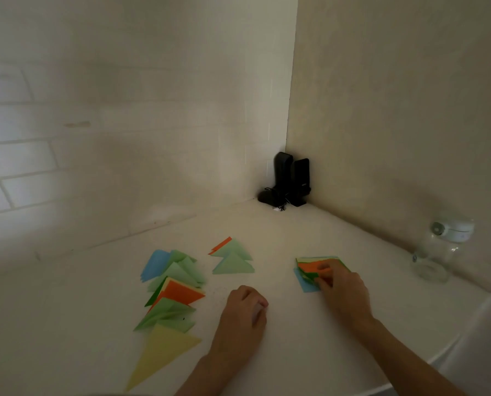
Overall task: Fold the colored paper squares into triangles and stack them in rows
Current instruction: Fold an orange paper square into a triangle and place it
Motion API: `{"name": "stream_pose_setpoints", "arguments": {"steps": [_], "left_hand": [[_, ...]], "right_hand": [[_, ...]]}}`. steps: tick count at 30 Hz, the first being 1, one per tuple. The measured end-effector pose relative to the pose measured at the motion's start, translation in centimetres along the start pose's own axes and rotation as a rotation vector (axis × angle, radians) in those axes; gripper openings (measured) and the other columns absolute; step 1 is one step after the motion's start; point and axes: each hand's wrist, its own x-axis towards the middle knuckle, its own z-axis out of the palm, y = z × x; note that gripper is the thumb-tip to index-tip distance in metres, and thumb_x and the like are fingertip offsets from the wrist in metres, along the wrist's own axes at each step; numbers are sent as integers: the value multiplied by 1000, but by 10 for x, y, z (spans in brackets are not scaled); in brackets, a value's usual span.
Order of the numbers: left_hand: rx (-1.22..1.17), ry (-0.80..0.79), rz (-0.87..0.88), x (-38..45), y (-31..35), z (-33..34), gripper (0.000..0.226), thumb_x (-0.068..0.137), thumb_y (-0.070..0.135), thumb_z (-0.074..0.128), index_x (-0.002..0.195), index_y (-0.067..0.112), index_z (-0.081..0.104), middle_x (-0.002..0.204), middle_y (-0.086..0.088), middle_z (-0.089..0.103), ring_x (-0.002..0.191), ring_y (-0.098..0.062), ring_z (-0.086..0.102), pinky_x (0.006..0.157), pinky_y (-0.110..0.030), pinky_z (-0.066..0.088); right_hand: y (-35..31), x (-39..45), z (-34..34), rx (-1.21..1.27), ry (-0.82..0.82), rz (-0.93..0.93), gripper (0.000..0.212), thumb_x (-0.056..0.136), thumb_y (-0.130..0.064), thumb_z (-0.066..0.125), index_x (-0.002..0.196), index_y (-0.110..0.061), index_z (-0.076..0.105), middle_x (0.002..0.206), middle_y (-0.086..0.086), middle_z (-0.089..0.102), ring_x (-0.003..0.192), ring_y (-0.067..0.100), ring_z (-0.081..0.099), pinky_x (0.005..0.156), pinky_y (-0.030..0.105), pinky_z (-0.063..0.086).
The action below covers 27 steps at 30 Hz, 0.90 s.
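Observation:
A long row of folded triangles (pixel 171 292) runs down the left of the white counter: blue at the top, then light green, orange, green, and a large yellow triangle (pixel 164 350) nearest me. A shorter row of light green triangles (pixel 232 260) with an orange edge lies in the middle. On the right sits a stack of unfolded colored squares (pixel 310 271), orange on top and blue at the bottom. My right hand (pixel 342 290) lies on that stack and its fingertips pinch the top sheets. With fingers curled and nothing in it, my left hand (pixel 244 315) rests on the counter.
Two black speakers (pixel 291 178) and a dark lump with a cable stand in the far corner. A clear glass jar with a white lid (pixel 441 250) stands by the right wall. Tiled wall on the left; the counter edge drops away at lower right.

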Motion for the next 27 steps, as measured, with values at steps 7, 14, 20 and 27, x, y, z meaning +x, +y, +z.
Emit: {"name": "stream_pose_setpoints", "arguments": {"steps": [7, 14, 20, 27], "left_hand": [[-16, 3, 7, -1, 1, 0, 11, 80, 12, 58, 83, 22, 58, 95, 11, 51, 93, -3, 45, 80, -10, 35], [-7, -7, 3, 1, -2, -1, 13, 81, 12, 60, 84, 24, 59, 95, 12, 51, 95, -5, 46, 81, -9, 33], [-3, -90, 1, 16, 15, 2, 20, 84, 15, 57, 92, 33, 55, 103, 13, 51, 99, -3, 44, 84, -12, 34], [2, -105, 111, 18, 27, 7, 32, 83, 18, 57, 111, 33, 51, 113, 16, 46, 106, 0, 41, 90, -10, 34]], "right_hand": [[-2, -3, 2, 67, 29, -34, 20, 75, -23, 72, 86, -37, 63, 79, -20, 66, 79, 7, 63, 65, 24, 44], [19, 2, 7, -55, -54, -242, 13, 75, -20, 75, 88, -17, 76, 98, 1, 70, 89, 21, 64, 78, 30, 48], [35, -11, 9, -92, 74, -331, 16, 82, -31, 62, 87, -22, 75, 96, -4, 67, 89, 17, 62, 79, 25, 46], [17, -17, -26, -35, 342, -448, 8, 73, -29, 69, 73, -22, 73, 84, -8, 68, 76, 15, 59, 69, 32, 50]]}}
